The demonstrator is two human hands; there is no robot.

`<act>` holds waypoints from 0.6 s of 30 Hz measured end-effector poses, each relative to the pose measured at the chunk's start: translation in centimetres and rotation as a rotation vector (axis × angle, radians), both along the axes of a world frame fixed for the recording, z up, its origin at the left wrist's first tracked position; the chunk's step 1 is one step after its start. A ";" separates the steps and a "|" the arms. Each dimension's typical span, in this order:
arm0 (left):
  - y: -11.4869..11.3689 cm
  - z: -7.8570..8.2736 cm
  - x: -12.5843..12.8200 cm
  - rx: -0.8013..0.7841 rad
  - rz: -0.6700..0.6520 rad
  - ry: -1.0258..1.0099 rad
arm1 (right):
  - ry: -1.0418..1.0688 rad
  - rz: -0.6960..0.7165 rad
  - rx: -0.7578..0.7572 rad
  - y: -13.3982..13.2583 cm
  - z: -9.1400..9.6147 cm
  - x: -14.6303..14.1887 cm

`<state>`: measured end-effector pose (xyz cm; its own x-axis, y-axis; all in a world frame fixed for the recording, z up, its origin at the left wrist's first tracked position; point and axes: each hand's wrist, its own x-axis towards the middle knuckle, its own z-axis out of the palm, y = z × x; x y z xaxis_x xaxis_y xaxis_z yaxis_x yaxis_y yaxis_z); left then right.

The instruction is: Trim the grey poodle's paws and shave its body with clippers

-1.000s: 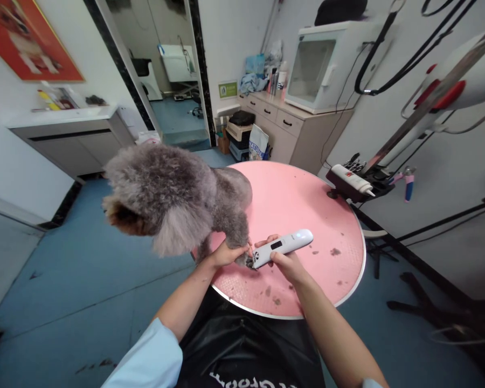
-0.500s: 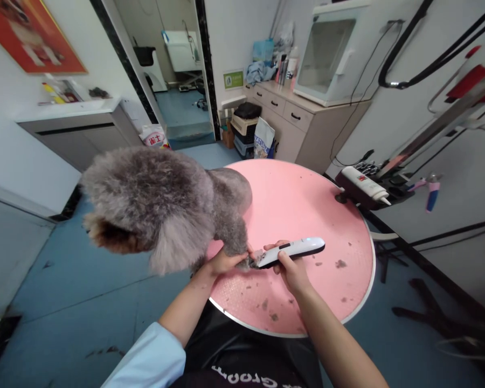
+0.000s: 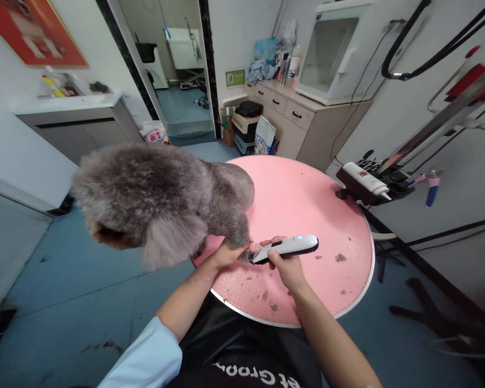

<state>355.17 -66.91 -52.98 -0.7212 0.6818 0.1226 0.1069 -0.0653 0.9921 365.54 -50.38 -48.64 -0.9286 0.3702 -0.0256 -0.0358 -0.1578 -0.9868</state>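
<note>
A fluffy grey dog (image 3: 161, 196) stands on the round pink table (image 3: 307, 199), its head hanging past the table's left edge. My left hand (image 3: 227, 254) is closed around the dog's front paw near the table's front. My right hand (image 3: 285, 265) grips a white electric clipper (image 3: 286, 247), whose blade end touches the paw held in my left hand.
Clumps of cut hair lie on the table. A tool tray (image 3: 367, 186) with a white bottle and scissors is fixed at the table's right on a metal arm (image 3: 440, 121). Cabinets (image 3: 303, 124), a white dryer box (image 3: 333, 51) and a doorway (image 3: 178, 70) stand behind.
The dog's head has dropped and swung a little further left. The clipper has tilted flatter against the paw. Both hands stay on the paw and clipper.
</note>
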 end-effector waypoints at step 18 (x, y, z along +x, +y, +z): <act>0.4 1.7 0.3 0.011 0.117 -0.099 | 0.022 -0.070 0.071 -1.1 -0.1 -0.4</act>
